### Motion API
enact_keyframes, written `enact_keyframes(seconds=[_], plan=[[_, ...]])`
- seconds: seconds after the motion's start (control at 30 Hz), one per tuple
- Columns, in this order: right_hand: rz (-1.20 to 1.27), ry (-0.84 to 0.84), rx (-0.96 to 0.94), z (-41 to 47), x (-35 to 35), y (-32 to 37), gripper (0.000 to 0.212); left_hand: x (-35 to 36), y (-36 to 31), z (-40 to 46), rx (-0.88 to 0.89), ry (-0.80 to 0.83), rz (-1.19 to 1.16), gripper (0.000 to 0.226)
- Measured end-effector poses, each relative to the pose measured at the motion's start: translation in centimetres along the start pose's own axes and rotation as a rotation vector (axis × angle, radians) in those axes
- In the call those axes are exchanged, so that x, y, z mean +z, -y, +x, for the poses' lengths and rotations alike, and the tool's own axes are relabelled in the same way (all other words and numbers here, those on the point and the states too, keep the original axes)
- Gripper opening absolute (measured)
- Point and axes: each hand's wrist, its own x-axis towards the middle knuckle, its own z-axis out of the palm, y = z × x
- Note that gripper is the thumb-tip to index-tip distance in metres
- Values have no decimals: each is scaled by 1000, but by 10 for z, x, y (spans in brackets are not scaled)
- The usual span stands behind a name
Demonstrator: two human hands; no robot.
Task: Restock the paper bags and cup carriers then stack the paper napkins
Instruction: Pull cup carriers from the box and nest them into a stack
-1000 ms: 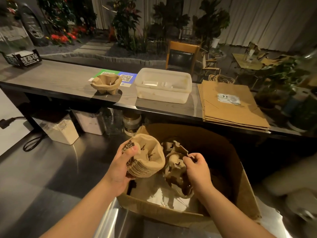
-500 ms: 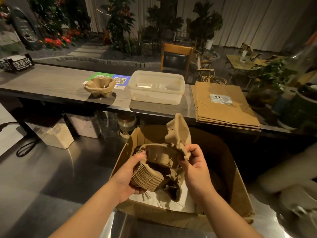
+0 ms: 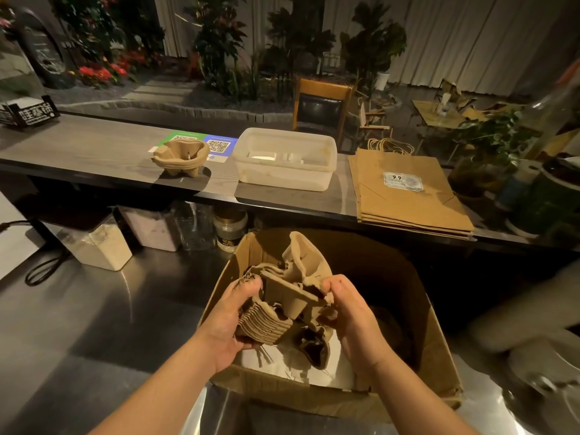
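Above the near cardboard box (image 3: 423, 350) on the steel worktop (image 3: 94, 324), left hand (image 3: 230, 315) and right hand (image 3: 354, 318) both grip nested cup carriers (image 3: 282, 302).

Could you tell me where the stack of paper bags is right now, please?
In the head view, the paper bags lie flat on the right part of the wooden counter, just right of the translucent plastic tub, beyond the cardboard box.
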Motion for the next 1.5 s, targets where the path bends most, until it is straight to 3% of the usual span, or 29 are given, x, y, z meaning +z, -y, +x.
enact_keyframes(seconds=[0.2,0.37,0.63,0.93,1.23,1.5], plan=[[-19,-40,94,7,8,3,11,0,4,0,63,-11,35,69],[-10,28,39,7,-4,7,36,-1,2,-1,-8,-10,-3,66],[-278,104,-55,12,-7,17,53,-3,0,-1,-102,144,53,98],[-171,81,-32,21,0,13,48,-5,-1,0,-65,251,24,121],[33,-9,-16,24,7,12,42,-6,-1,1,-36,263,-7,118],[56,-61,-23,26,13,13,47,-8,0,0,-29,257,-22,121]])
